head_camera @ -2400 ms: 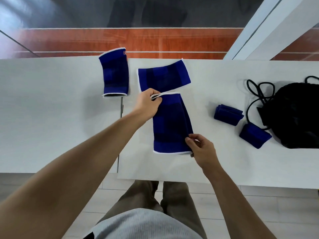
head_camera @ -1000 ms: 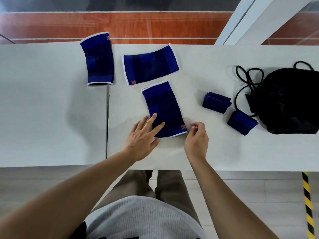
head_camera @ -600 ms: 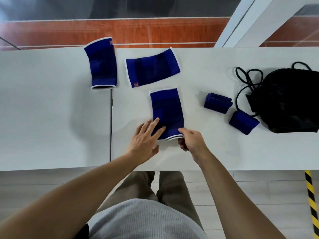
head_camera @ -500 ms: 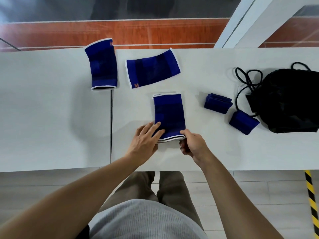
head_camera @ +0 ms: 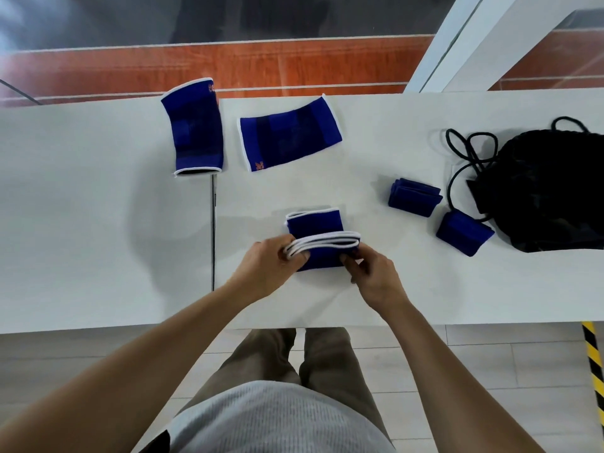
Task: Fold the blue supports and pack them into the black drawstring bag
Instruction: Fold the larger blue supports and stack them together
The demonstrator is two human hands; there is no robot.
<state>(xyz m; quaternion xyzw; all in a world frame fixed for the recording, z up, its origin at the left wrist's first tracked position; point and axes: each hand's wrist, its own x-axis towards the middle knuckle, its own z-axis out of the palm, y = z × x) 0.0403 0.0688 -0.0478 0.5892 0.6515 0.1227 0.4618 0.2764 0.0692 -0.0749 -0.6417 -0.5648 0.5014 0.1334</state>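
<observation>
A blue support with white edging (head_camera: pixel 318 230) lies half folded in the middle of the white table. My left hand (head_camera: pixel 273 264) pinches the left end of its lifted near edge. My right hand (head_camera: pixel 372 271) grips the right end of that edge, which is folded over toward the far side. Two flat blue supports lie at the back: one upright (head_camera: pixel 194 129) at the left, one sideways (head_camera: pixel 289 135) beside it. Two folded supports (head_camera: pixel 413 197) (head_camera: pixel 464 233) rest to the right, next to the black drawstring bag (head_camera: pixel 549 194).
The bag's black cords (head_camera: pixel 464 152) loop on the table to its left. A seam (head_camera: pixel 213 237) runs between two tabletops left of my hands. The table's near edge (head_camera: pixel 425 323) is close to my body. A yellow-black striped marking (head_camera: pixel 593 361) is on the floor at right.
The support lay flat lengthwise; both hands took its near edge and lifted it over toward the far side, so it is now about half its length.
</observation>
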